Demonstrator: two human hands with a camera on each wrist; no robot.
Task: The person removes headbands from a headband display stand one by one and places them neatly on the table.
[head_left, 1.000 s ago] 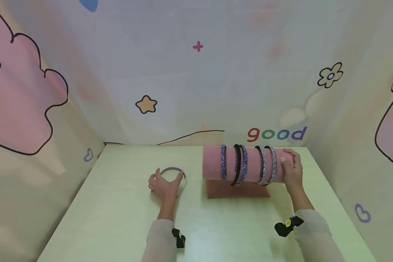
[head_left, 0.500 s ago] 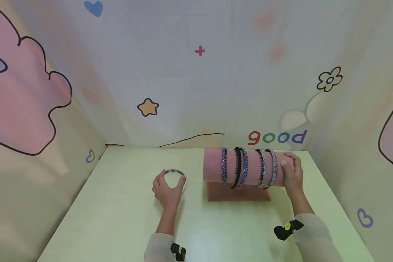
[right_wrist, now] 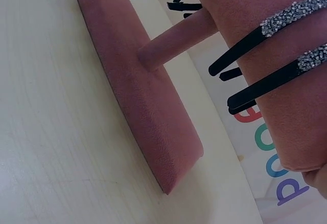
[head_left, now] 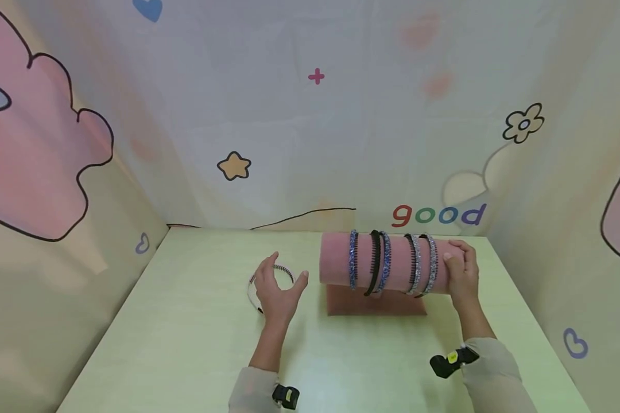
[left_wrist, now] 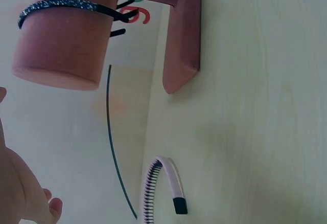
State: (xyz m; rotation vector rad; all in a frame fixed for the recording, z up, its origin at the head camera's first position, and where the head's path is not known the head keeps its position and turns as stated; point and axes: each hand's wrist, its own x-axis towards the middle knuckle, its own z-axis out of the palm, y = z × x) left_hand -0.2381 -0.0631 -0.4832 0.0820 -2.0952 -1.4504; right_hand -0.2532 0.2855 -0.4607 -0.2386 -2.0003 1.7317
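Note:
A white toothed headband point(head_left: 250, 293) with black tips lies on the table, left of a pink headband stand point(head_left: 336, 258). My left hand point(head_left: 280, 295) is over it, thumb and fingers spread apart with nothing between them, hiding part of the band. In the left wrist view the headband point(left_wrist: 173, 179) shows one black tip, apart from the hand point(left_wrist: 23, 196). My right hand point(head_left: 462, 274) grips the right end of the stand's padded roll, thumb in front. Around that roll sit a blue glitter headband point(head_left: 353, 261), a black one, another blue one and silver glitter ones point(head_left: 433, 264).
The stand's flat pink base point(head_left: 376, 303) rests on the pale wooden table point(head_left: 186, 332), joined to the roll by a short post point(right_wrist: 179, 40). A printed cloth backdrop point(head_left: 289, 126) closes off the back and both sides.
My left hand has let go of the white headband, its thumb and fingers spreading wider above it. The right hand keeps its grip on the stand's roll.

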